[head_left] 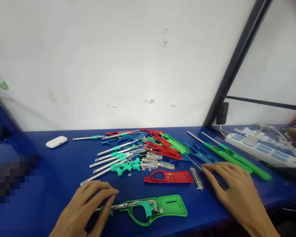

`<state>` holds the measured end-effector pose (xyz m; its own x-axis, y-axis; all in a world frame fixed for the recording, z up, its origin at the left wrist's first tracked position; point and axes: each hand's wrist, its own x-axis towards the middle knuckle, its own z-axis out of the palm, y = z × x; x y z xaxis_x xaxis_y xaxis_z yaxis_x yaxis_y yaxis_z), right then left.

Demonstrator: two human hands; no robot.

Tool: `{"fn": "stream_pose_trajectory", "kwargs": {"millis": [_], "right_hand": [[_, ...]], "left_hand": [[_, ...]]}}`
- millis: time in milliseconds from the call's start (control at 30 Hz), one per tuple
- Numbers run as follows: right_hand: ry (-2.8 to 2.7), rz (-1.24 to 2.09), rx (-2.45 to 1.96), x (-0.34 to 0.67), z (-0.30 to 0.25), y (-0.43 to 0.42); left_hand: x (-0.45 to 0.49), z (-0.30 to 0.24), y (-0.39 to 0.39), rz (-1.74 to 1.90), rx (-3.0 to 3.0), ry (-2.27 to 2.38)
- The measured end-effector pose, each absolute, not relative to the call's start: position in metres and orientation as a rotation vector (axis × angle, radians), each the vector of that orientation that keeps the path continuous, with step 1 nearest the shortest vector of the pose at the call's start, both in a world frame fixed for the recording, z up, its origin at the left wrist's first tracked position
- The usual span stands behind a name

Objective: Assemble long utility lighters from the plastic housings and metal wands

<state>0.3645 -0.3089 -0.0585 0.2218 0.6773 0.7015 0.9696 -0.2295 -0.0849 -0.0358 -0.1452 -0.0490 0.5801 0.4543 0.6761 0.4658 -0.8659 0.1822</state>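
Observation:
A green lighter shell half lies open side up at the front of the table. It holds a metal tube, white wires and a teal trigger. My left hand is closed around the tube end of this lighter, hiding part of it. My right hand pinches the end of a thin metal rod between thumb and forefinger. Just left of that hand lies a clear fuel tank. An empty red shell half rests between the hands, behind the green one.
Behind are several metal tubes, teal triggers, clear tanks and a pile of red, blue and green shells. Two green lighters lie right. A white case, power strip and black frame post stand around.

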Motion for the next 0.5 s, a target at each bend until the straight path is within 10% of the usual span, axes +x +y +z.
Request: {"fn": "stream_pose_trajectory", "kwargs": {"millis": [500], "right_hand": [[-1.922,-0.416,-1.717,0.283,-0.007,-0.258]], "left_hand": [[0.026,-0.014,-0.122,-0.361,-2.902,-1.121]]}}
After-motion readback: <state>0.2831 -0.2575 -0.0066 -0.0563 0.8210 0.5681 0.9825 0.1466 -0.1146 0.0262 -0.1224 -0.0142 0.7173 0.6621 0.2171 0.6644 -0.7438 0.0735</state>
